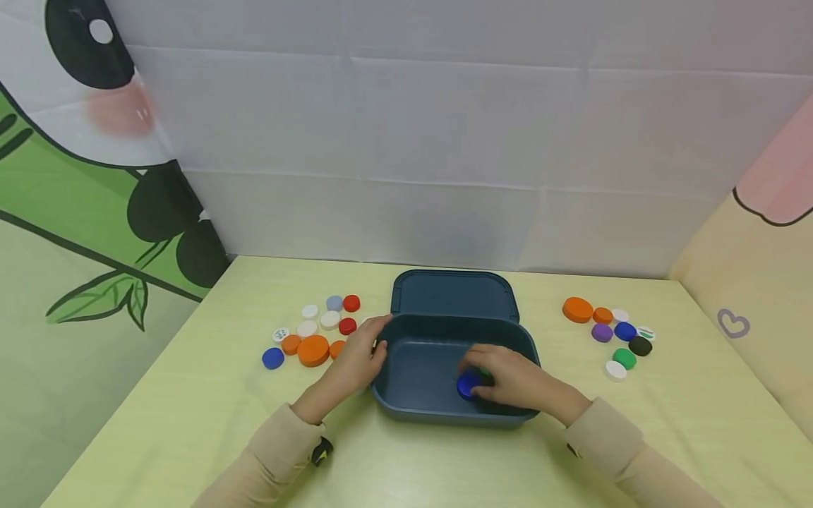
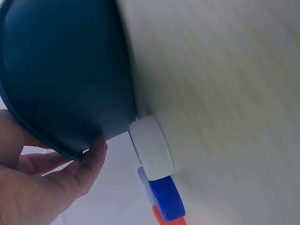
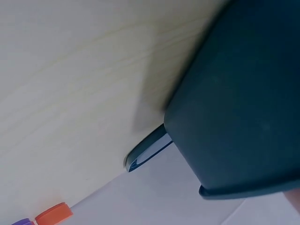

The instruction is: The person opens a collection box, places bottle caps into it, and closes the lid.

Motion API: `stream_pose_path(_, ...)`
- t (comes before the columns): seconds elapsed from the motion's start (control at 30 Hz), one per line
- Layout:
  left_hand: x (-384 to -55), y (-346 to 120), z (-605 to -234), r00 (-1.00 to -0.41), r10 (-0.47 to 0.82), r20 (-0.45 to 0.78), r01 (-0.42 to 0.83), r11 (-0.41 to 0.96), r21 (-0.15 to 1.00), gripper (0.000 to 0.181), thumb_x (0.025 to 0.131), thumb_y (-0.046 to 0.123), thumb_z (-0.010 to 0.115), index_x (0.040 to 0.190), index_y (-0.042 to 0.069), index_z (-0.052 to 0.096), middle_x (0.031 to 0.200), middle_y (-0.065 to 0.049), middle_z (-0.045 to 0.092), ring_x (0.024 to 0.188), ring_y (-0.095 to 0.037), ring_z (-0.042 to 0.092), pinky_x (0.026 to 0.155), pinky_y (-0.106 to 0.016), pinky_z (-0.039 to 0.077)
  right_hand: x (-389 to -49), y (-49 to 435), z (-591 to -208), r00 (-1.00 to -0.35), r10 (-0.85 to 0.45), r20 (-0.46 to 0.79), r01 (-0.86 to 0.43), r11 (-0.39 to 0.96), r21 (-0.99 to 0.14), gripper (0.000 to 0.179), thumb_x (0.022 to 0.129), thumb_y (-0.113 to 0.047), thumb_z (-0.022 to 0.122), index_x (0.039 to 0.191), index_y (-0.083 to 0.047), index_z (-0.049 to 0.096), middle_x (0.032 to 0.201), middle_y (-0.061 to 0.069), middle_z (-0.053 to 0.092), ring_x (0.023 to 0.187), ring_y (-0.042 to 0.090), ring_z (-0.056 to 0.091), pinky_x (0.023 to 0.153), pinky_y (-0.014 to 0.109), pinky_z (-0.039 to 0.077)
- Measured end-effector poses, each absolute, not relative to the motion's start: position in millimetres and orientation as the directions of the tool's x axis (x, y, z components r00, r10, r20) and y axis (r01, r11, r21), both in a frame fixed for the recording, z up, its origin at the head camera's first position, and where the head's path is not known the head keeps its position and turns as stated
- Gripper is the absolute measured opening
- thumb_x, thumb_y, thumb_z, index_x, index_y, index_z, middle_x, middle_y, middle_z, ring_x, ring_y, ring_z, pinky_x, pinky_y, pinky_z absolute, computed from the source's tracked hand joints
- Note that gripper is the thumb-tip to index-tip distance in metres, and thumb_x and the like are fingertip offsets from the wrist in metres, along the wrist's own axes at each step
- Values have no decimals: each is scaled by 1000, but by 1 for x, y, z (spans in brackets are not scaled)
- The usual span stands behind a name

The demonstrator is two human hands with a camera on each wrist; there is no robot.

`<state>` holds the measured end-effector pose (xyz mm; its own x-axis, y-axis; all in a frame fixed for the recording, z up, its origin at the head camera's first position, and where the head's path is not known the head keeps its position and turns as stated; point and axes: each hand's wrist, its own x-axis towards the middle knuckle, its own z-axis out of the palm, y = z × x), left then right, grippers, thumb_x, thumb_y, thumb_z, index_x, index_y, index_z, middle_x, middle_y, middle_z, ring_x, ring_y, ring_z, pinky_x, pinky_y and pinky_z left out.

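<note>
Inside the box (image 1: pixel 419 370), our right hand (image 1: pixel 508 372) pinches a blue cap (image 1: pixel 468 385); our left hand (image 1: pixel 359 358) grips the rim (image 1: pixel 438 412), best held steady.

Bright, diffuse light in the head view; dimmer, bluish wrist views.
A faint, soft shadow lies on the table (image 1: pixel 190 423) along the box (image 1: pixel 444 418); in the right wrist view, the shadow beside it is broader, its nearest edge blurred.
</note>
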<state>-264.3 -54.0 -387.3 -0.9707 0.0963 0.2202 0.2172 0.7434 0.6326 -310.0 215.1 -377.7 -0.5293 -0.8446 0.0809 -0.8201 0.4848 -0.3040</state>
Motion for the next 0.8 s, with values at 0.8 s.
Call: stream_pose_path(0.8,-263,-54,-387,-946,129,298,293,732,615,42,86,-2,50,128,-6,45,124,-22,52,113,-33,52,93,-46,46,-331,297,-344,-694,-629,351,-720,597,-354,37,73,-5,73,108,-9,60,103,4,64,88,21,62,66,29,54)
